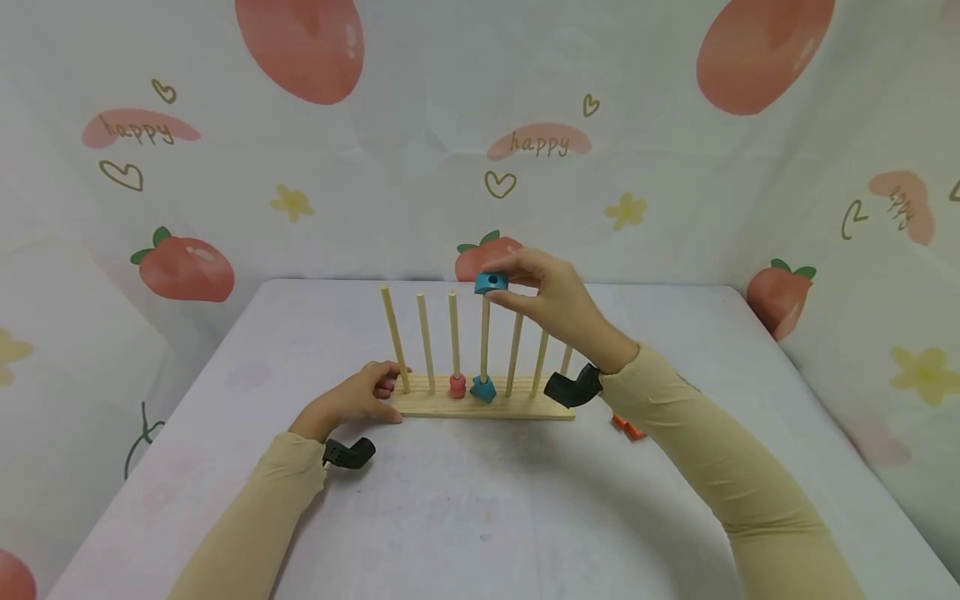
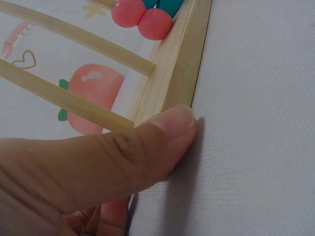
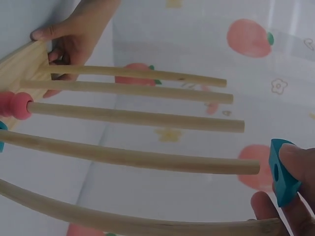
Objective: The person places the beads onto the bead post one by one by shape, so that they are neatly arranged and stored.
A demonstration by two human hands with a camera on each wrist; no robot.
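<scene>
A wooden peg board (image 1: pixel 450 410) with several upright pegs stands on the table. My left hand (image 1: pixel 352 398) grips its left end, with the thumb at the front edge and fingers behind. Between thumb and fingers, my right hand (image 1: pixel 558 304) pinches a blue block (image 3: pixel 285 184) with a hole through it. The block is just above the tip of a middle peg (image 3: pixel 197 163), and a small gap shows between them in the right wrist view. At the foot of that peg sits another blue block (image 1: pixel 483 390). A pink rounded bead (image 1: pixel 457 387) sits low on the peg left of it.
Orange pieces (image 1: pixel 628 428) lie on the white tabletop (image 1: pixel 480 517) right of the board, partly hidden by the right forearm. A patterned curtain (image 1: pixel 420 183) hangs behind the table. Black camera mounts sit on both wrists.
</scene>
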